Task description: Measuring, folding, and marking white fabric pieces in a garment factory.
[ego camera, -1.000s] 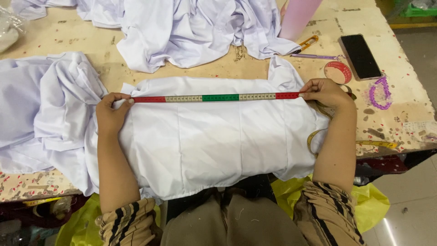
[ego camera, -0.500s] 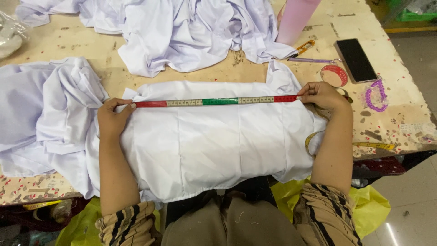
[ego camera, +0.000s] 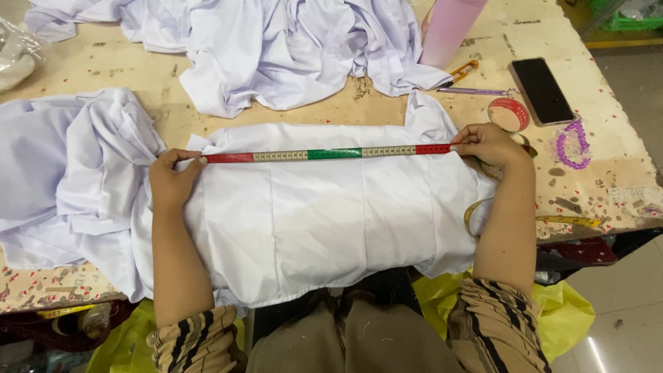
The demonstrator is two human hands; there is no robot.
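Observation:
A white garment [ego camera: 318, 214] lies flat on the worn table [ego camera: 90, 76] in front of me. A measuring tape [ego camera: 328, 153] with red, cream and green sections is stretched straight across its upper part. My left hand [ego camera: 173, 181] pinches the tape's left end at the garment's left edge. My right hand [ego camera: 489, 144] pinches the tape at the right edge. The tape's yellow slack [ego camera: 559, 221] trails over the table's near right edge.
Crumpled white garments are piled at the left [ego camera: 62, 179] and at the back [ego camera: 290, 48]. At the right lie a pink cup [ego camera: 450, 29], thread snips [ego camera: 461, 72], a pen [ego camera: 473, 91], a round red-rimmed object [ego camera: 509, 114], a black phone [ego camera: 542, 90] and a purple cord [ego camera: 572, 141].
The hands and the tape sit slightly higher on the garment than a second ago. The tape stays stretched between both hands.

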